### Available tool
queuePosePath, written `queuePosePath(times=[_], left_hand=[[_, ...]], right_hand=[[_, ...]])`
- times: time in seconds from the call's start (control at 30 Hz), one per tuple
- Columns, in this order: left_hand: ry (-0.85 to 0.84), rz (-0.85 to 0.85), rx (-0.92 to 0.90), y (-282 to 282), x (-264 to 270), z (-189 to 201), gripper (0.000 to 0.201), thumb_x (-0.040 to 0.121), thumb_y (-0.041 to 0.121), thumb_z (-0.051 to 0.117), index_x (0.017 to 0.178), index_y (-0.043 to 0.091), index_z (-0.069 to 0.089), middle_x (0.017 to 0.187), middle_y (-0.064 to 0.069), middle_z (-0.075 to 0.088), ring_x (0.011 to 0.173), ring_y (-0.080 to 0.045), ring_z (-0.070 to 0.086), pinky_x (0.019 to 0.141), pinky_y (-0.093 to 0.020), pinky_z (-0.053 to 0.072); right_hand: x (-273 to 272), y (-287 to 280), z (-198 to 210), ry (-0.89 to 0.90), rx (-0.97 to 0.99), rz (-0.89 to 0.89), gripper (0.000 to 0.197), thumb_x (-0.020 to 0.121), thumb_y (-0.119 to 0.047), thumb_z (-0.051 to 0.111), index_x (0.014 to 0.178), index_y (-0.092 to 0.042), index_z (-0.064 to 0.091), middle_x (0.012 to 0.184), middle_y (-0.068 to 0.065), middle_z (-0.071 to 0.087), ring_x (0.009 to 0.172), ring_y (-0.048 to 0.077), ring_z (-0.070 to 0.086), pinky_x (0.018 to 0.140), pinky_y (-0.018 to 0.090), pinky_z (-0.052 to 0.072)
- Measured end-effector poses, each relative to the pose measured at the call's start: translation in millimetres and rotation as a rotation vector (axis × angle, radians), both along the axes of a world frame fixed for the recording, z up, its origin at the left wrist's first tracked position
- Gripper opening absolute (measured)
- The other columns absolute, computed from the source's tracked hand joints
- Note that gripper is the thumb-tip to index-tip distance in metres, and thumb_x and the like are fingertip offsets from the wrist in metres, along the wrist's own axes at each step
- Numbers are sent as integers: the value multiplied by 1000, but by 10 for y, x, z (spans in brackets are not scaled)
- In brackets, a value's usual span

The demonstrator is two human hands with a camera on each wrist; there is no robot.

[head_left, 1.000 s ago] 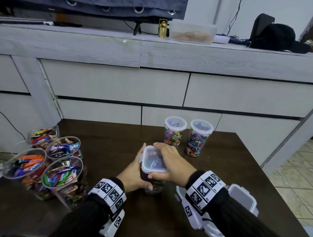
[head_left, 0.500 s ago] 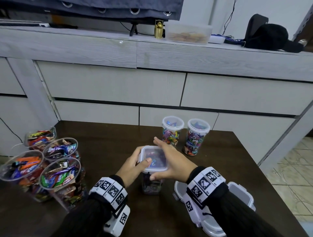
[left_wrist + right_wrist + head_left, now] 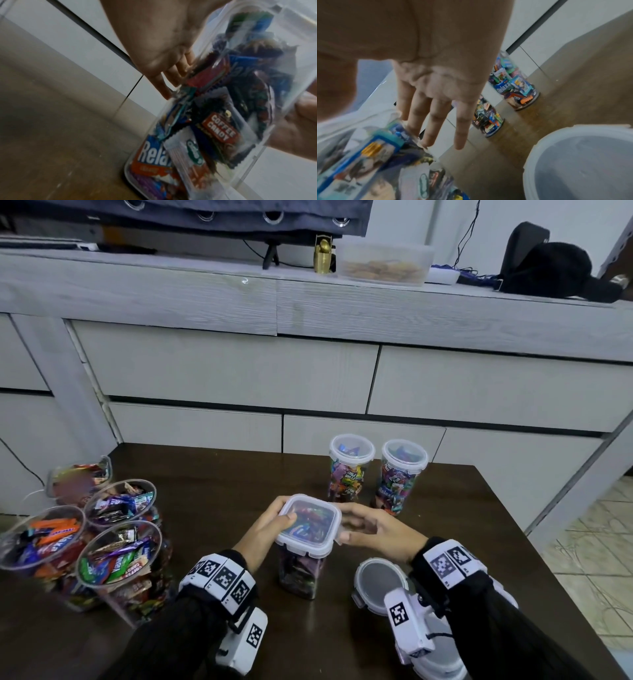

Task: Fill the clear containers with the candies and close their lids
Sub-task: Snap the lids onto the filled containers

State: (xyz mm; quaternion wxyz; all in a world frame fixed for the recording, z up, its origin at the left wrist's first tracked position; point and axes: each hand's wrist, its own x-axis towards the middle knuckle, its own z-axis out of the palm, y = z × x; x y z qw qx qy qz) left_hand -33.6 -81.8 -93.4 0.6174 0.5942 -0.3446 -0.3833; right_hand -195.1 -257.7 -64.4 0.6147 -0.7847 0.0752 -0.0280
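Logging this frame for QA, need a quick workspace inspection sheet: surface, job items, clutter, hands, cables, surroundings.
Surface: dark wooden table, standing against grey drawer fronts.
Job's things: square container full of candies, its lid on top; two round lidded jars behind it, both full; four open candy tubs at the left.
Clutter: loose round lid under the right wrist.
Grippers: left hand holds the square lid's left edge, thumb on top; right hand at its right edge, fingers extended.
Cables: black cords on the back shelf.
Surroundings: shelf with food tub, brass object, black bag; tiled floor on the right.
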Motion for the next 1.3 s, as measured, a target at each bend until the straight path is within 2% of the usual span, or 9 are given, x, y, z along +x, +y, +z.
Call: queuePosePath(times=[0.23, 0.37, 0.47, 0.53, 0.63, 0.8, 1.0, 1.17, 1.3], left_hand=[[59, -10, -1, -17, 6, -50, 44, 83, 39, 52, 124, 20, 52, 115, -2, 66, 108, -18, 65, 91, -30, 49], [-17, 100, 47, -58, 71, 20, 20, 95, 29, 56, 112, 20, 54, 110, -4, 61, 93, -11, 64, 76, -18, 50], [-129, 169, 86, -97, 169, 145, 3, 92, 18, 62, 93, 15, 62, 95, -4, 64, 85, -14, 62, 72, -24, 49], [-189, 182, 105, -128, 198, 212, 8, 91, 20, 65, 89, 12, 66, 92, -3, 68, 88, -18, 64, 77, -29, 52], [-263, 166, 166, -196, 212, 282, 19, 93, 27, 62, 97, 10, 70, 98, -3, 71, 99, -22, 66, 90, -37, 51], [-174, -47, 200, -329, 162, 369, 25, 101, 25, 47, 102, 19, 71, 104, -10, 72, 95, -20, 68, 88, -31, 52], [-146, -146, 247, -410, 110, 404, 26, 98, 35, 47, 105, 20, 69, 105, -9, 72, 100, -21, 68, 97, -38, 49], [-215, -35, 288, -426, 95, 328, 39, 95, 50, 49, 104, 16, 67, 102, -9, 72, 98, -24, 69, 96, -40, 50], [-494, 163, 379, -397, 117, 392, 46, 97, 55, 39, 87, 19, 64, 85, -3, 69, 84, -20, 66, 83, -36, 51]], right_hand=[[92, -1, -48, -72, -31, -116, 45, 72, -1, 77, 110, -7, 55, 93, 2, 70, 84, 11, 67, 79, 23, 52], [101, -14, -37, -57, -144, -102, 74, 69, -17, 83, 130, -34, 45, 91, -1, 65, 86, 15, 66, 85, 29, 52], [89, -2, -40, -49, -239, -87, 70, 66, -38, 83, 126, -43, 47, 99, -1, 66, 93, 19, 66, 90, 37, 53], [59, 34, -50, -34, -240, -97, 68, 65, -43, 82, 123, -41, 47, 91, -9, 66, 87, 15, 67, 87, 36, 54], [-7, 30, -38, -41, -160, -101, 57, 71, -26, 81, 118, -27, 50, 85, -6, 65, 84, 14, 65, 87, 38, 51], [-96, -94, 87, -51, -251, -118, 37, 70, -22, 82, 98, -20, 58, 96, -7, 64, 89, 8, 61, 80, 21, 48], [-48, -101, 117, -36, -232, -4, 83, 71, -21, 82, 140, -32, 38, 143, -8, 46, 130, 6, 45, 106, 28, 39], [-14, -42, 65, -71, -133, -23, 68, 69, -7, 81, 129, -27, 55, 127, -4, 62, 117, 14, 59, 92, 23, 49], [-38, 44, 2, -154, -223, -131, 66, 64, -26, 85, 124, -37, 58, 121, -10, 64, 110, 9, 62, 89, 27, 53]])
